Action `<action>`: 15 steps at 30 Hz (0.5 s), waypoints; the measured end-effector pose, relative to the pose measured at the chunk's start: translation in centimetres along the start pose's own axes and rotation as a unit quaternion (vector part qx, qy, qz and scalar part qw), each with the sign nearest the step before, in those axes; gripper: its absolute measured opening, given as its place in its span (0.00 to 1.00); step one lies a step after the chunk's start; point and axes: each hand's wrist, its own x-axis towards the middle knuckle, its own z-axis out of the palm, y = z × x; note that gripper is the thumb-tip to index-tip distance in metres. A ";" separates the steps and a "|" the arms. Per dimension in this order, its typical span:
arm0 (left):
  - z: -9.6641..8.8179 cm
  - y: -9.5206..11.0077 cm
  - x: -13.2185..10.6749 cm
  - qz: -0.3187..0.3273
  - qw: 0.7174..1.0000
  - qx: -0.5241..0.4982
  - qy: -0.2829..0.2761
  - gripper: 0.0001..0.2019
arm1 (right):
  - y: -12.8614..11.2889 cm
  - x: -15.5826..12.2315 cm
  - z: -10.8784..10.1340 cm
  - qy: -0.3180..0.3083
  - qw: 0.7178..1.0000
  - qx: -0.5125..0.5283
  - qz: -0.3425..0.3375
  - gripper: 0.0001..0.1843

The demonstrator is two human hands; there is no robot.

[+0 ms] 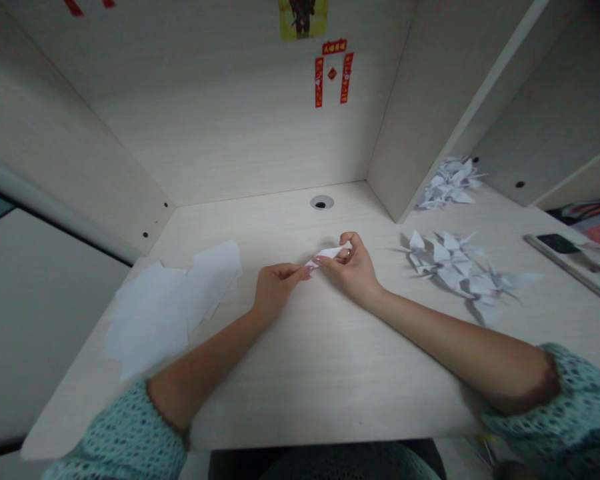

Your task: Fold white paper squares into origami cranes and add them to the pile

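A small folded piece of white paper [326, 254] is held just above the pale wooden desk [330, 347], at its middle. My left hand [276, 285] pinches the paper's left tip between thumb and fingers. My right hand [353, 267] grips the right part of it, fingers curled over the fold. Both forearms rest on the desk, sleeves pushed up to the elbows.
Several loose white paper sheets [173, 303] lie at the left. Folded paper cranes [457, 267] are piled at the right, more cranes [450, 183] behind a vertical divider panel [420, 113]. A cable hole [322, 202] is at the back. A phone [557, 243] lies on a book far right.
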 end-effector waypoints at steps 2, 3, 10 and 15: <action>0.0 0.0 0.0 -0.005 1.000 0.005 -0.003 0.18 | -0.1 0.1 0.0 0.004 1.000 -0.004 -0.002 0.30; 0.0 -0.1 0.0 -0.004 1.000 0.010 -0.009 0.18 | -0.1 0.1 -0.1 0.005 1.000 -0.003 -0.003 0.31; 0.0 -0.3 0.0 0.028 0.999 0.031 -0.030 0.18 | 0.1 0.4 -0.3 0.000 1.000 0.023 -0.014 0.31; 0.0 0.1 -0.2 0.010 0.999 0.050 0.002 0.20 | 0.1 0.4 -0.2 0.010 0.999 0.033 0.002 0.33</action>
